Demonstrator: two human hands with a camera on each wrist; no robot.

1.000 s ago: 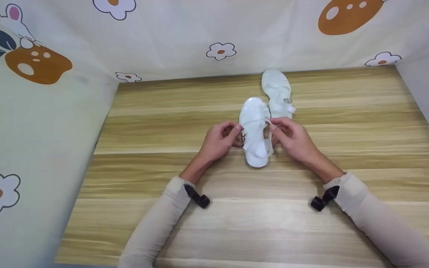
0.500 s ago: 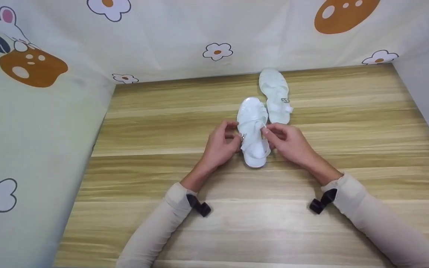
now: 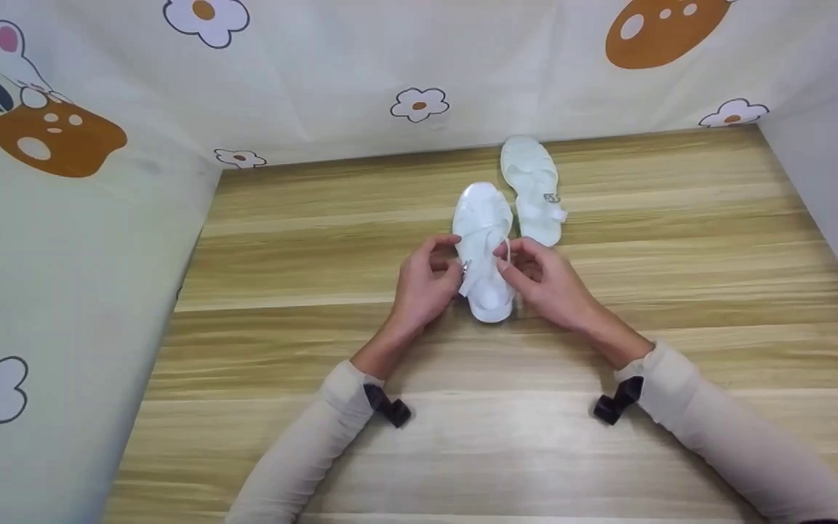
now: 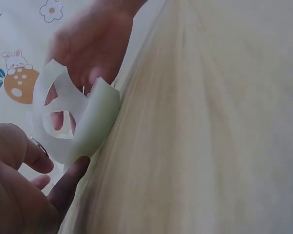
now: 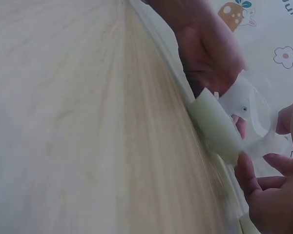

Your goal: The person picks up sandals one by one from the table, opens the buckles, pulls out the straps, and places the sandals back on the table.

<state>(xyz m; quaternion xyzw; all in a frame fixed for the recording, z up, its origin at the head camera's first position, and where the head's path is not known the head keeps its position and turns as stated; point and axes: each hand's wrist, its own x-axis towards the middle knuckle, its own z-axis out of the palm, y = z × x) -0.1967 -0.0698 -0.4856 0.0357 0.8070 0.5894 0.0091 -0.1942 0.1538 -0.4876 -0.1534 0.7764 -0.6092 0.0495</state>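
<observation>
A white strappy sandal point(image 3: 483, 211) lies sole down on the wooden table, toe pointing away. On its left side, my left hand point(image 3: 425, 284) holds the edge near a small metal buckle point(image 3: 465, 268). My right hand point(image 3: 551, 287) pinches a thin white strap point(image 3: 508, 249) between thumb and forefinger, over the sandal's right side. In the left wrist view the sandal's heel point(image 4: 101, 117) and heel strap show between both hands. The right wrist view has the right hand point(image 5: 278, 187) with its thumb by the heel edge point(image 5: 219, 129).
A second white sandal point(image 3: 535, 182) lies just behind and to the right, near the back wall, its buckle visible. A patterned cloth point(image 3: 332, 73) with flowers and oranges covers the walls around the wooden table point(image 3: 302, 218).
My right hand has moved left, drawing the strap inward across the sandal. The held sandal has shifted slightly away and left; the left hand stays at its buckle side. The view has drifted slightly.
</observation>
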